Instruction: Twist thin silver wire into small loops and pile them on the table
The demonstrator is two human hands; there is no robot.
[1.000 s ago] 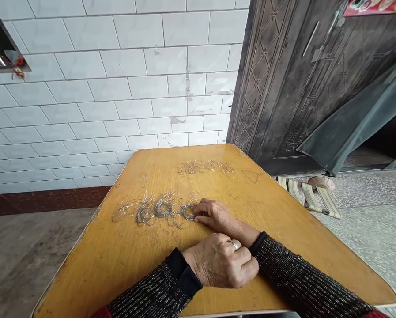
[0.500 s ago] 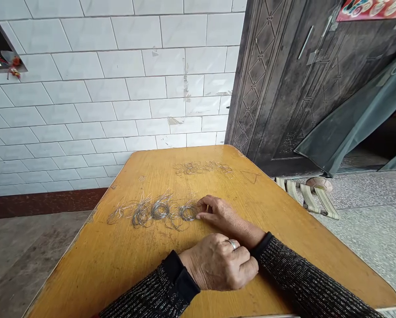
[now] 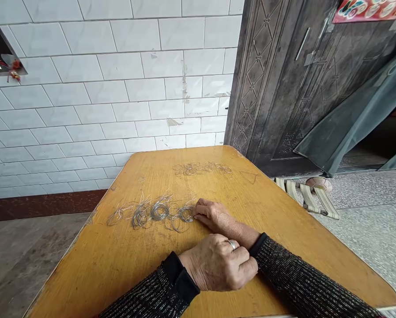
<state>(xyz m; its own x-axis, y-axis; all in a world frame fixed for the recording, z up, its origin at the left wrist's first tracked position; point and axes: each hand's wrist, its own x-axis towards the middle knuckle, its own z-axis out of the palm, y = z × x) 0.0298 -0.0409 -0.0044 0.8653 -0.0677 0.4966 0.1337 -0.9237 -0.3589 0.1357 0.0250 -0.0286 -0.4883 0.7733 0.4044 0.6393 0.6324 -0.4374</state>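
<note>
A row of thin, silvery metal wire coils lies across the table. My right hand [image 3: 213,215] reaches to the rightmost wire coil [image 3: 185,214], its thumb and fingers pinched together at that coil's right edge. Left of it are a tight wire coil [image 3: 160,211], a looser coil [image 3: 140,216] and a spread tangle of wire [image 3: 117,214] at the row's end. My left hand [image 3: 219,263], with a ring on one finger, is closed in a fist in front of my right forearm. Nothing shows in the fist, though its palm side is hidden.
More thin wire loops [image 3: 201,168] lie towards the far end of the wooden table [image 3: 118,274], with a bent wire piece [image 3: 250,176] to their right. Beyond stand a tiled wall [image 3: 128,90] and a dark door [image 3: 280,88]. A strapped stool [image 3: 308,196] is on the floor at right.
My right hand has shifted slightly left, and its thumb and fingers have closed at the edge of the rightmost wire coil. My left fist has stayed in place.
</note>
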